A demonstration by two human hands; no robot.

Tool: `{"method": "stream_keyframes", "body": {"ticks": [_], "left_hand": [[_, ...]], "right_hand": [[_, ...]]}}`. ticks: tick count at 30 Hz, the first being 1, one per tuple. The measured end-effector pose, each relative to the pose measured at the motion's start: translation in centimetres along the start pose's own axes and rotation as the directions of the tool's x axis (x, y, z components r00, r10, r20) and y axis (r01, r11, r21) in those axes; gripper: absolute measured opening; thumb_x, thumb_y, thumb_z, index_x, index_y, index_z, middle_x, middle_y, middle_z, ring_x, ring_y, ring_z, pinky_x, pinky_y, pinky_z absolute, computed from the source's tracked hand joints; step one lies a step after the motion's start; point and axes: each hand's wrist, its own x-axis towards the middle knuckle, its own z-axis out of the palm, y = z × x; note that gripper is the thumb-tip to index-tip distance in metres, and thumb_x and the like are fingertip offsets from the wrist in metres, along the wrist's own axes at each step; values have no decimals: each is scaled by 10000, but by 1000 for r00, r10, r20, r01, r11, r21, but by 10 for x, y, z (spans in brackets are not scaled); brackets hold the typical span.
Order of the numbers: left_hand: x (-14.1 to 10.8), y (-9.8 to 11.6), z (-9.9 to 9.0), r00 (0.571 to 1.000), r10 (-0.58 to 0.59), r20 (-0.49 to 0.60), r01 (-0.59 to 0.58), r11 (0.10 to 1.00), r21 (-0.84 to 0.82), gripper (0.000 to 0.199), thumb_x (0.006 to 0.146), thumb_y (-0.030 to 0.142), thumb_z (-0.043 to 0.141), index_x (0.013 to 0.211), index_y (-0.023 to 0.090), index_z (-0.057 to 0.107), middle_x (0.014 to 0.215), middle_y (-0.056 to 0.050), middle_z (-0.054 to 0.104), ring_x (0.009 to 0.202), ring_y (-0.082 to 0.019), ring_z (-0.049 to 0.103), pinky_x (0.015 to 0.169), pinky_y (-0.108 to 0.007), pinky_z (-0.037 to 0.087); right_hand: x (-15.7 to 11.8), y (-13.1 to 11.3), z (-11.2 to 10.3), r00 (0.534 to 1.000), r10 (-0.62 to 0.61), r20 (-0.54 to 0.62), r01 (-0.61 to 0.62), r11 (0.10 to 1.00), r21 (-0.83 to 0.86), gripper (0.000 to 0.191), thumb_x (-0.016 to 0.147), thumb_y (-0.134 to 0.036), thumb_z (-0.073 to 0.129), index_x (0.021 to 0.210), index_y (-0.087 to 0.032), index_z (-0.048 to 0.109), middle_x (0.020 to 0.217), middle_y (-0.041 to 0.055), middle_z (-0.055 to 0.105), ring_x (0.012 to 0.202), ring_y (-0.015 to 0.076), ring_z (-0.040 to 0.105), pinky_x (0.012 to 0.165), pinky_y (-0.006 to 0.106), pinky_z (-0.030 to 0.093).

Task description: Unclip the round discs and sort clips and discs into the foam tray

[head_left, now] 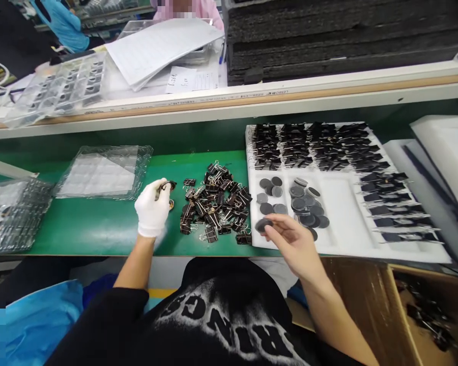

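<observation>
My left hand [152, 207], in a white glove, is closed on a small dark curved part [168, 185] whose kind I cannot make out. A small round piece with a brassy tint [171, 205] shows just beside the glove. My bare right hand [290, 239] pinches a dark round disc [263, 225] between thumb and fingers, over the front left of a white foam tray [343, 208]. More grey and black discs [305, 203] lie loose in that tray. Between my hands, a heap of black binder clips [217, 201] with silver handles spreads over the green table.
Rows of binder clips [316, 145] fill the tray's back and right side. Clear plastic trays [107, 170] lie at the left, with a stack [13, 213] beyond. A raised shelf edge [213, 101] crosses behind. An open cardboard box [423, 315] stands low right. Other people sit opposite.
</observation>
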Motion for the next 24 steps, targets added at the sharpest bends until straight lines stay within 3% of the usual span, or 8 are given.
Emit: {"method": "stream_keyframes", "body": {"ticks": [3, 6, 8, 14, 19, 21, 23, 24], "left_hand": [[-28, 49, 1, 965, -59, 255, 163, 898, -409, 429, 1023, 536, 551, 1279, 230, 710, 1089, -60, 808, 688, -162, 772, 663, -311, 611], [-50, 91, 11, 848, 40, 528, 305, 779, -548, 406, 983, 535, 640, 1245, 239, 734, 1075, -52, 817, 606, -153, 766, 543, -270, 586], [-57, 106, 16, 768, 121, 629, 344, 750, -565, 390, 1003, 527, 623, 1268, 263, 734, 963, -28, 820, 614, -165, 769, 569, -283, 612], [-66, 116, 24, 644, 367, 671, 223, 749, -624, 470, 1091, 491, 463, 1431, 236, 664, 820, -21, 789, 755, -181, 778, 781, -333, 656], [-78, 115, 25, 617, 354, 703, 154, 822, -549, 530, 1039, 411, 576, 1557, 304, 557, 825, 27, 777, 644, -155, 729, 757, -334, 647], [-70, 110, 20, 574, 413, 707, 56, 842, -537, 525, 1039, 432, 563, 1554, 329, 558, 883, 23, 792, 658, -152, 732, 749, -325, 636], [-48, 98, 12, 597, 425, 680, -101, 881, -462, 439, 1052, 479, 510, 1423, 307, 666, 914, -1, 796, 711, -168, 744, 765, -331, 618], [-33, 91, 9, 666, 381, 642, -179, 916, -358, 414, 1061, 508, 469, 1285, 282, 733, 925, -21, 793, 740, -184, 743, 787, -347, 606]], "right_hand": [[11, -4, 30, 998, 29, 58, -36, 992, 125, 310, 908, -493, 817, 1086, -246, 760, 909, 50, 774, 718, 175, 708, 649, 324, 614], [15, -8, 46, 996, 40, 81, -54, 984, 172, 359, 888, -518, 828, 1100, -241, 743, 947, 56, 761, 762, 195, 735, 665, 339, 614], [15, -9, 50, 999, 1, 47, -8, 989, 145, 349, 897, -493, 825, 1131, -253, 727, 952, 45, 740, 792, 194, 733, 724, 350, 622], [10, 2, 43, 977, -182, -113, 172, 981, -89, 285, 971, -377, 750, 1238, -288, 704, 954, 19, 628, 806, 165, 644, 777, 332, 585], [8, 8, 33, 992, -126, 17, 126, 991, -49, 274, 949, -459, 764, 1146, -269, 753, 1100, 80, 670, 944, 211, 675, 770, 336, 601], [7, 9, 30, 996, -65, 56, 65, 998, 9, 287, 908, -492, 807, 1056, -251, 760, 1045, 76, 700, 913, 210, 681, 764, 336, 602], [6, 10, 27, 996, 7, 89, -12, 998, 57, 311, 881, -513, 833, 1017, -243, 759, 958, 58, 714, 829, 193, 670, 745, 338, 602], [6, 11, 26, 994, 43, 104, -52, 995, 85, 321, 872, -519, 841, 1013, -243, 757, 920, 49, 716, 785, 185, 660, 725, 337, 602]]}}
